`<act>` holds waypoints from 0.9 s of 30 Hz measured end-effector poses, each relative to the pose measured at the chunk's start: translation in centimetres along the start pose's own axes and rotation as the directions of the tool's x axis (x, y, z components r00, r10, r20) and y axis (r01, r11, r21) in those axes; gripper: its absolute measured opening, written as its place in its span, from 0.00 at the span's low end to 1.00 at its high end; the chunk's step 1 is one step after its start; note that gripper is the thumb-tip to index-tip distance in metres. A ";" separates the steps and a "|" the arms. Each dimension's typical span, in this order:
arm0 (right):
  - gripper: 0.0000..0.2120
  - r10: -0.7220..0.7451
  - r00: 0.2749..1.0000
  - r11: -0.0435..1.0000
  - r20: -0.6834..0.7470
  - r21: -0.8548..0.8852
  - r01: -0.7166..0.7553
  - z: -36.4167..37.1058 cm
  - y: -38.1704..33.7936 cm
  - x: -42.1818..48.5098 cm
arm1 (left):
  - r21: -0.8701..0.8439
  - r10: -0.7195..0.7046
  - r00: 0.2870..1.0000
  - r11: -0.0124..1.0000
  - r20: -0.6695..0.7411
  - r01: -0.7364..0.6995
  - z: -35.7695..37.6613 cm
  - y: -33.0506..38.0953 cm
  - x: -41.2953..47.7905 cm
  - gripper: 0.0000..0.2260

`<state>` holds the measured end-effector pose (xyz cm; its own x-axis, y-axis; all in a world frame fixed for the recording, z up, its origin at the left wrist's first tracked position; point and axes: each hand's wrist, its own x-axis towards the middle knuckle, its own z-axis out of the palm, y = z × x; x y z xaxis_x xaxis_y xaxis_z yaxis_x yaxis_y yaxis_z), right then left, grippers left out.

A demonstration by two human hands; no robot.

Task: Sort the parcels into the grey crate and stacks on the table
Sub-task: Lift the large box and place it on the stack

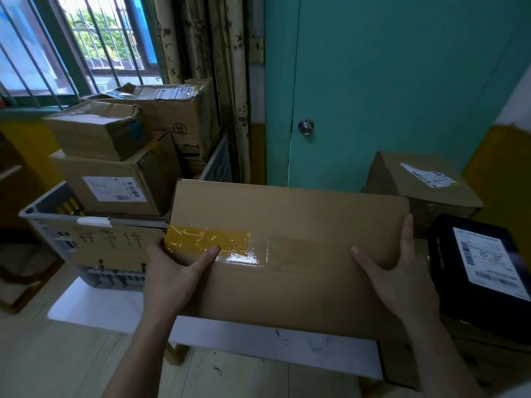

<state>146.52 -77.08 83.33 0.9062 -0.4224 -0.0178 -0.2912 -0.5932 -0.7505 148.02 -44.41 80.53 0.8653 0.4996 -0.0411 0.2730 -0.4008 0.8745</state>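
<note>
Your left hand [172, 267] and right hand [400, 272] clamp the cardboard box [287, 222].
It lies between them, one gripping each end.

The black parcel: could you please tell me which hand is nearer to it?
Right. The right hand holds the right end of the cardboard box, just beside the black parcel; the left hand holds its left end, by the grey crate.

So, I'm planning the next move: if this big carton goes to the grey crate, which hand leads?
Left, probably. The left hand grips the large cardboard box at its taped end beside the grey crate; the right hand holds the end near the black parcel.
</note>
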 end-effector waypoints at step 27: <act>0.47 0.185 0.973 0.933 0.141 0.287 -0.219 0.1 2.7 -1.4 | -0.062 -0.094 0.995 0.993 0.020 0.095 -0.7 -2.4 -1.9 0.39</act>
<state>144.45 -78.02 81.27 0.8707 -0.4241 -0.2491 -0.3821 -0.2641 -0.8856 145.42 -43.83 78.90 0.8439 0.5196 -0.1332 0.3276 -0.3027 0.8950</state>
